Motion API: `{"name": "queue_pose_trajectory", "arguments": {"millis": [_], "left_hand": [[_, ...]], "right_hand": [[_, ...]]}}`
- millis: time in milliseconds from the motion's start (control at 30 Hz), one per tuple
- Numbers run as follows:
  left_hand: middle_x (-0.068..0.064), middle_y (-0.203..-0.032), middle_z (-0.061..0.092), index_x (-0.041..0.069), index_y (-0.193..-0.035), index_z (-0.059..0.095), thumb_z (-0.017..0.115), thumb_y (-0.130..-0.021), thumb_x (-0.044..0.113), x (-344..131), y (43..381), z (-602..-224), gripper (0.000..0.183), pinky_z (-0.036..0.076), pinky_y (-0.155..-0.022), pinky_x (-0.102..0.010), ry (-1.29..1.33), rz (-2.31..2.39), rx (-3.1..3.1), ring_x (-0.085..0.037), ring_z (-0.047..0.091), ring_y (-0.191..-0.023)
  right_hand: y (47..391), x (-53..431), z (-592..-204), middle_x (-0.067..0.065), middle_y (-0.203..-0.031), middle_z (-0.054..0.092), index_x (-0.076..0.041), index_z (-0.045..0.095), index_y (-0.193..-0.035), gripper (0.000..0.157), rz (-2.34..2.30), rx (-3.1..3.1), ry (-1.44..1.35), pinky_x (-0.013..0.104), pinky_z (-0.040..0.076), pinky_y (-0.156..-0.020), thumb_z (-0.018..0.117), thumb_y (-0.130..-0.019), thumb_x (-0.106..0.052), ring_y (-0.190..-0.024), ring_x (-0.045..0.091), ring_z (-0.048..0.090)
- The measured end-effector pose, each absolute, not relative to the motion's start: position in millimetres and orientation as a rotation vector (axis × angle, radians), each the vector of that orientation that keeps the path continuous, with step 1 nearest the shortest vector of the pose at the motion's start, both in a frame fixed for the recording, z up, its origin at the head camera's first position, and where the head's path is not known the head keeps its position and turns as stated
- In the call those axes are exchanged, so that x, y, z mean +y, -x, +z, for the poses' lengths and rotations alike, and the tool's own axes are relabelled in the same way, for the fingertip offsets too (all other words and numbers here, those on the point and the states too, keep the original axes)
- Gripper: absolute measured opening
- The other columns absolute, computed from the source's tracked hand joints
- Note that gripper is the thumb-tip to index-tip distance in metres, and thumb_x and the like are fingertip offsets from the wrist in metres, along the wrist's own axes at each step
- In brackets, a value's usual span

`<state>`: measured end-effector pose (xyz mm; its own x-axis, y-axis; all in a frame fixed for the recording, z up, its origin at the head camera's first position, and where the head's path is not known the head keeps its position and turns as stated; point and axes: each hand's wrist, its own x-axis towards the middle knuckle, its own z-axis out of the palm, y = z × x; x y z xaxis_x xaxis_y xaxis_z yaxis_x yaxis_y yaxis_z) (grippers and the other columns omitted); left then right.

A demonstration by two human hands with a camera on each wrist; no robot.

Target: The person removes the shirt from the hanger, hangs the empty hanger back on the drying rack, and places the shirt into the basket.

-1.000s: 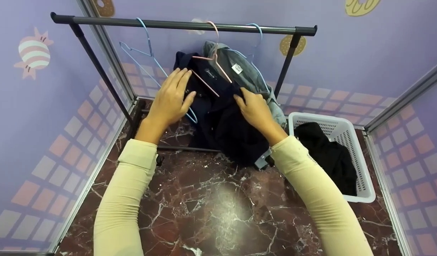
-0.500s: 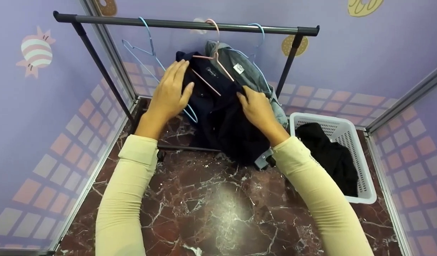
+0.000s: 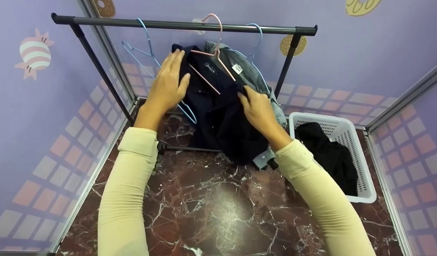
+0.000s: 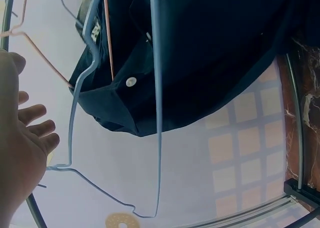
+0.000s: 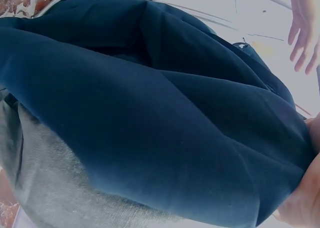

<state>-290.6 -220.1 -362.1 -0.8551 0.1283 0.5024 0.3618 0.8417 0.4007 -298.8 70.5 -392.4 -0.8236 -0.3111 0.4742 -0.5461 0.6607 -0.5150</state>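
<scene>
A navy buttoned shirt (image 3: 204,113) hangs at the rail with a pink hanger (image 3: 226,67) inside its open neck. My right hand (image 3: 259,108) pinches the shirt at its right shoulder; in the right wrist view the cloth is drawn taut to the fingers. My left hand (image 3: 167,83) lies along the left shoulder with fingers extended, and the left wrist view shows the palm (image 4: 22,150) with nothing in it. The pink hanger's hook arches above the rail. A blue hanger (image 4: 157,88) without clothing crosses in front of the shirt in the left wrist view.
The black rail (image 3: 108,21) of the clothes rack spans the back. A grey shirt (image 3: 252,74) hangs on another blue hanger behind the navy one. At right, a white basket (image 3: 366,170) holds black clothing (image 3: 328,156). Patterned walls enclose the marble floor (image 3: 211,213).
The pink hanger's hook has risen higher over the rail, and the shirt's left shoulder has gone up with it. My left hand has moved up slightly; my right hand keeps its pinch.
</scene>
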Motion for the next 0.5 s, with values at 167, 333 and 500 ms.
{"name": "queue_pose_trajectory", "arguments": {"millis": [167, 333, 500], "left_hand": [[-0.013, -0.171, 0.024, 0.008, -0.164, 0.026, 0.036, -0.11, 0.018, -221, 296, -354, 0.056, 0.01, -0.132, -0.039, 0.331, -0.766, -2.59, -0.033, 0.017, -0.16], [-0.014, -0.169, 0.031, 0.007, -0.161, 0.033, 0.032, -0.105, 0.0, -223, 297, -347, 0.057, 0.011, -0.132, -0.035, 0.345, -0.792, -2.568, -0.034, 0.021, -0.159], [-0.014, -0.166, 0.037, 0.008, -0.159, 0.04, 0.033, -0.102, -0.009, -225, 295, -344, 0.06, 0.014, -0.132, -0.036, 0.384, -0.814, -2.537, -0.035, 0.024, -0.158]], "right_hand": [[290, 80, -394, 0.019, -0.103, 0.075, -0.006, 0.069, -0.117, 0.028, 0.979, -2.492, -0.711, 0.057, 0.055, -0.086, 0.054, -0.108, -0.027, -0.099, 0.042, 0.072], [278, 90, -395, 0.016, -0.099, 0.076, -0.007, 0.07, -0.116, 0.026, 1.007, -2.447, -0.746, 0.051, 0.056, -0.081, 0.055, -0.107, -0.025, -0.092, 0.037, 0.073], [268, 102, -397, 0.015, -0.102, 0.076, -0.007, 0.072, -0.117, 0.024, 1.016, -2.383, -0.778, 0.05, 0.056, -0.084, 0.057, -0.107, -0.022, -0.094, 0.036, 0.072]]}}
